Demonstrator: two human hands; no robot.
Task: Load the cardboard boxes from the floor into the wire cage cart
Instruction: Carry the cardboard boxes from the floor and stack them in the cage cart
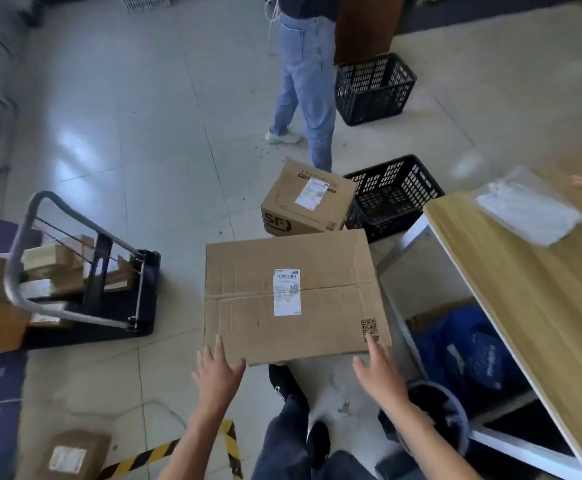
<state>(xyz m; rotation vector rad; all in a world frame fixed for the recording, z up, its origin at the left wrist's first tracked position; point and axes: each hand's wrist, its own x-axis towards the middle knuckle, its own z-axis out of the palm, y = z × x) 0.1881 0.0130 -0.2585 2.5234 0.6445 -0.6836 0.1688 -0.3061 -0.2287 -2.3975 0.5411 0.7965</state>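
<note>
Right now both hands are at the near edge of the big flat cardboard box point(293, 296), which lies on the tiled floor point(144, 140) w/ a white shipping label point(287, 292) on top and a QR print near its front-right corner.

Left hand point(218, 372): fingers spread and straight, fingertips lying on the box top at the front-left corner, thumb angled toward the box's front edge. Not closed round anything; palm hangs off the box, over the floor.

Right hand point(379, 372): fingers extended and loosely together, tips touching the box top by the QR print at the front-right corner, thumb out to the side. Also unclenched, no grip on the box.

Relative to the big box:
- Behind it, just touching or nearly so, a smaller SF-marked box point(306, 199) w/ its own label, also on the floor.
- Behind-right, a black plastic crate point(393, 195); further back a 2nd black crate point(374, 88).
- Left, well apart, the cart point(85, 271) w/ grey tube handle and dark base, several small boxes already in it. Can't tell the wire sides clearly.
- Right, a wooden table point(538, 289) w/ a clear plastic bag point(528, 206) on top; blue bags point(469, 355) under it.
- Far behind, another person's jeans-clad legs point(306, 81).
- Near-left, a small labelled box point(75, 455) on the floor by yellow-black tape point(165, 452).
</note>
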